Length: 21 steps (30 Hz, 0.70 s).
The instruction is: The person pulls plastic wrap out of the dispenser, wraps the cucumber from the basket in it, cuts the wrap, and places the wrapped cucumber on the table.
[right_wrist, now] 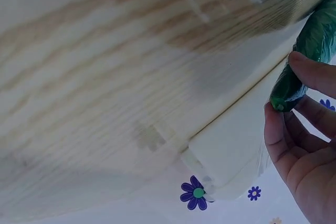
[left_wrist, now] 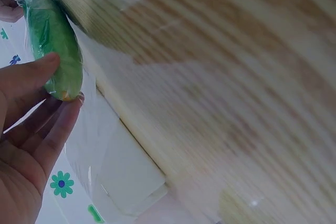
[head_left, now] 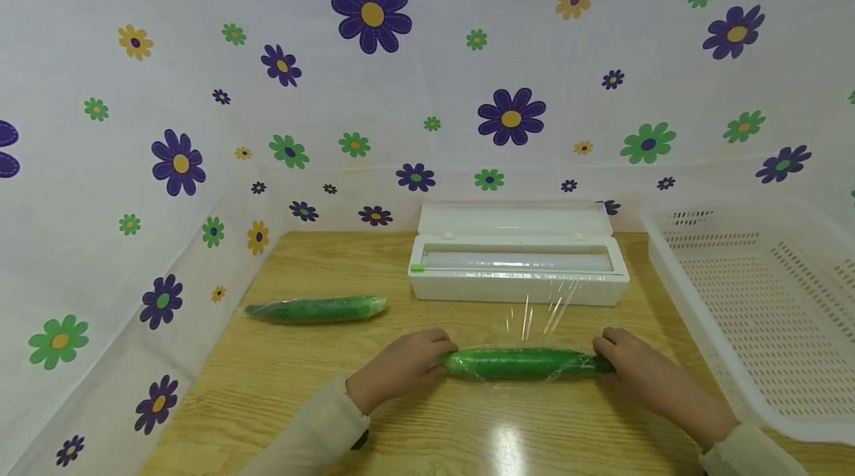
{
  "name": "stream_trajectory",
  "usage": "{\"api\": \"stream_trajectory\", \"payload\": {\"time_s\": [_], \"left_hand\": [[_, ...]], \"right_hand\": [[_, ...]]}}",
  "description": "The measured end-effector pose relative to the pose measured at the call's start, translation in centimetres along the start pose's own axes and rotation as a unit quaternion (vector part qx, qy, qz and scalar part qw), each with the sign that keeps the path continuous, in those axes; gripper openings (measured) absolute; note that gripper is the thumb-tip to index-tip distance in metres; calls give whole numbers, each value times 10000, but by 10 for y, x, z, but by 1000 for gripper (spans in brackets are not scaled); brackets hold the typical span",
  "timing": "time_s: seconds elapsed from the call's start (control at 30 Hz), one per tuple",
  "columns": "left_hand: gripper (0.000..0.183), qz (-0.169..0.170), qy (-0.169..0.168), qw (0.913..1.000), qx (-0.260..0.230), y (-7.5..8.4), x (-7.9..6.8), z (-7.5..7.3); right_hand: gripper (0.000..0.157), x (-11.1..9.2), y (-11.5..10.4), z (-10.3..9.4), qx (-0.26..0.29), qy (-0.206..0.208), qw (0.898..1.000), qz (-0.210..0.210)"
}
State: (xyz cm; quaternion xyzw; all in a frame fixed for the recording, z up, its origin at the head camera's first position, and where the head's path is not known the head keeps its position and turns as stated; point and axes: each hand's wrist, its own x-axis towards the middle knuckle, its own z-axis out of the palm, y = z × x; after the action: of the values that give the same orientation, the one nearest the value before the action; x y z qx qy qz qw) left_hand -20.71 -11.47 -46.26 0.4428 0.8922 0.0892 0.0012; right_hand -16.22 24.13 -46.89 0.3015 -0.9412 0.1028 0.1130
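Observation:
A green cucumber (head_left: 521, 364) lies lengthwise before me with clear cling film around it. My left hand (head_left: 409, 366) pinches its pale end between thumb and fingers, as the left wrist view shows on the cucumber (left_wrist: 55, 45). At the dark end, my right hand (head_left: 637, 372) grips it the same way; in the right wrist view the thumb lies on the cucumber's (right_wrist: 289, 87) tip. Creased film stretches from the cucumber back toward a white cling film dispenser (head_left: 517, 289), whose lid stands up and shows the roll (head_left: 517, 261) inside.
A second film-wrapped cucumber (head_left: 317, 309) rests at the left on the wooden table (head_left: 300, 402). To the right stands a white perforated plastic basket (head_left: 695, 342). A flower-printed white cloth (head_left: 427, 75) hangs behind the table and along its left side.

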Motion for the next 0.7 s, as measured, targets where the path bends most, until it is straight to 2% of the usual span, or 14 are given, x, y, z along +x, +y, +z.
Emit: {"api": "stream_trajectory", "payload": {"time_s": [0.13,0.2,0.33,0.53,0.7], "left_hand": [[34,-36,-48,9995,299,3,-1,-1],[36,-63,-50,9993,377,4,-1,-2],[43,-92,-17,9995,287,6,-3,-2],[46,202,176,9996,90,8,-5,-1],[36,390,277,9971,584,14,-4,-1]], "right_hand": [[26,1,-3,-2,26,-139,9998,153],[29,3,-5,-2,-62,-146,9997,202],[28,6,-11,-2,-432,-171,9986,265],[27,7,-15,-2,-795,24,9966,214],[26,7,-18,-1,-654,10,9972,371]]}}
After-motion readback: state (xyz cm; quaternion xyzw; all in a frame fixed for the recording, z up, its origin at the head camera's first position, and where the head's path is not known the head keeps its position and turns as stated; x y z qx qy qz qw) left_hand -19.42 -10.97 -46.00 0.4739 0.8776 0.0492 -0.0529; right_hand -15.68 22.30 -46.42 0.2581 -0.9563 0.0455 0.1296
